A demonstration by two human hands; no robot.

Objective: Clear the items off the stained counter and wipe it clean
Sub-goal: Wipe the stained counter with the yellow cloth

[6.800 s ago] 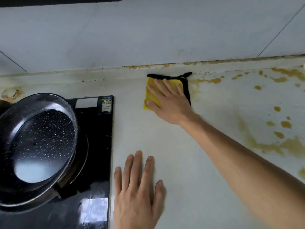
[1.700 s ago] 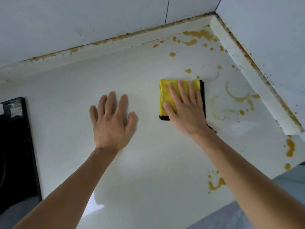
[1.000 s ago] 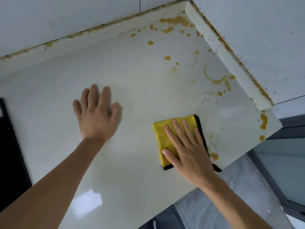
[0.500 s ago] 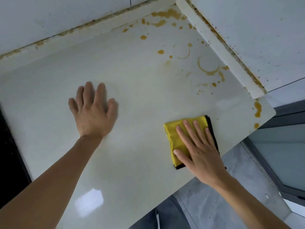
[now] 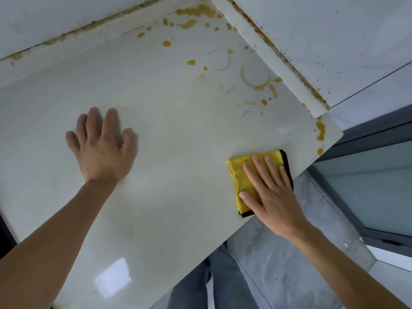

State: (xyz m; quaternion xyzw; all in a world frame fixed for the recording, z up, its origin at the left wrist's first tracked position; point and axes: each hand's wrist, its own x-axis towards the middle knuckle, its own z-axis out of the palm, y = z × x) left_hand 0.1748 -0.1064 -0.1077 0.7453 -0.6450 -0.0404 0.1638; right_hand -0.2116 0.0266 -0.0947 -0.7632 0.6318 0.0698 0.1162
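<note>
A folded yellow cloth [image 5: 242,172] with a black underside lies at the front edge of the cream counter [image 5: 178,134], near its right corner. My right hand [image 5: 270,192] presses flat on the cloth with straight fingers. Out to the left, my left hand [image 5: 102,146] rests flat on the bare counter, fingers spread. Orange-brown stains [image 5: 256,82], rings and drops, cover the far right part of the counter up to the back corner, and more drops [image 5: 321,132] sit by the right corner.
A raised, grimy ledge [image 5: 278,61] runs along the tiled walls at the back and right. The counter's front edge drops to a grey floor [image 5: 289,253]. A black hob edge [image 5: 4,233] shows at far left. A grey window frame [image 5: 367,134] stands to the right.
My right hand slid the cloth from the counter's middle toward me and to the right, up to the front edge. The left hand stayed planted flat on the counter.
</note>
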